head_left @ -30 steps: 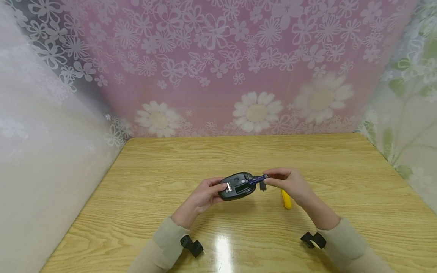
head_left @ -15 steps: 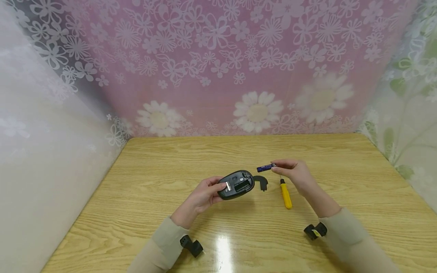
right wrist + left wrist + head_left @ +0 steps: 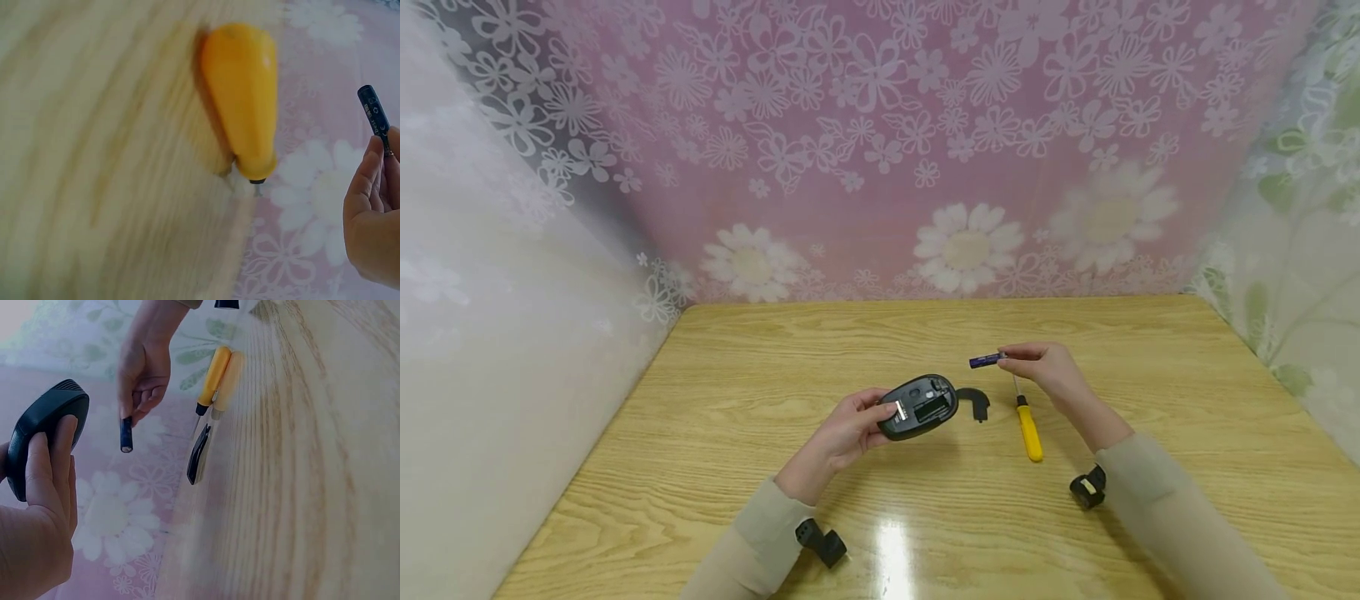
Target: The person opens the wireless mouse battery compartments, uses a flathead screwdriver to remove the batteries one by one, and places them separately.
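My left hand [image 3: 846, 429] grips a black computer mouse [image 3: 917, 407], its underside turned up and its battery slot bare. The left wrist view shows the fingers wrapped along the side of the mouse [image 3: 50, 419]. Between thumb and fingertips my right hand [image 3: 1048, 371] pinches a dark blue battery [image 3: 985, 361] by one end, above the table and to the right of the mouse. In the right wrist view the battery [image 3: 374, 111] points up out of the fingertips. A curved black battery cover [image 3: 976, 402] lies on the table just right of the mouse.
A screwdriver with a yellow handle [image 3: 1030, 433] lies on the wooden table [image 3: 775, 350] below my right hand, its shaft pointing away from me. Floral-patterned curtains [image 3: 880, 167] stand behind the table and at both sides.
My right hand has drawn the battery out of the mouse's slot and carried it up and to the right. The cover and screwdriver show more fully; the left hand stays put.
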`<act>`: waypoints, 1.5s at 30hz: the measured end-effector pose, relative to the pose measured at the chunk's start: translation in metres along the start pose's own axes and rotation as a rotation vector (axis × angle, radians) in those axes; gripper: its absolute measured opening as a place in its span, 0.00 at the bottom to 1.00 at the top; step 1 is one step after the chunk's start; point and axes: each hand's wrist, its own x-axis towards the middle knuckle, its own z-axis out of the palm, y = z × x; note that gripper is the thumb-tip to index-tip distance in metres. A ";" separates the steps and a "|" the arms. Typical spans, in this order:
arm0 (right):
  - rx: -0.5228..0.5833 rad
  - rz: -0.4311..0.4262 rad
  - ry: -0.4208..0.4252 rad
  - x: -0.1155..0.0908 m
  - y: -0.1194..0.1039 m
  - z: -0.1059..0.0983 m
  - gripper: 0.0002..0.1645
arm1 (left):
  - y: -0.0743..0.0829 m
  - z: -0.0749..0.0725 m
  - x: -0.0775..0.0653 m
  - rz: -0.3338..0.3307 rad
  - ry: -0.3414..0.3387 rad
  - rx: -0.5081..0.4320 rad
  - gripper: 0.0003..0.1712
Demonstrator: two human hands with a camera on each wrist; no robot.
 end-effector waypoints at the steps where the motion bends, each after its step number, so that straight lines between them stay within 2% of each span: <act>1: -0.010 0.004 -0.007 0.002 0.001 0.000 0.33 | 0.000 0.000 0.000 0.001 0.000 0.001 0.15; 7: -0.053 0.014 -0.041 0.013 0.009 -0.002 0.29 | 0.000 0.001 0.000 -0.007 0.004 -0.021 0.13; 15: -0.210 0.029 -0.061 0.026 0.013 -0.001 0.25 | 0.002 0.001 -0.001 -0.012 0.006 -0.040 0.12; 22: -0.262 0.034 -0.068 0.032 0.015 0.001 0.21 | 0.001 0.001 -0.001 -0.012 0.009 -0.049 0.10; 39: -0.392 0.034 -0.080 0.032 0.014 0.005 0.16 | 0.001 0.001 -0.001 -0.015 0.013 -0.053 0.11; 45: -0.465 -0.010 -0.082 0.034 0.017 0.005 0.16 | 0.000 0.000 0.000 -0.020 0.020 -0.049 0.13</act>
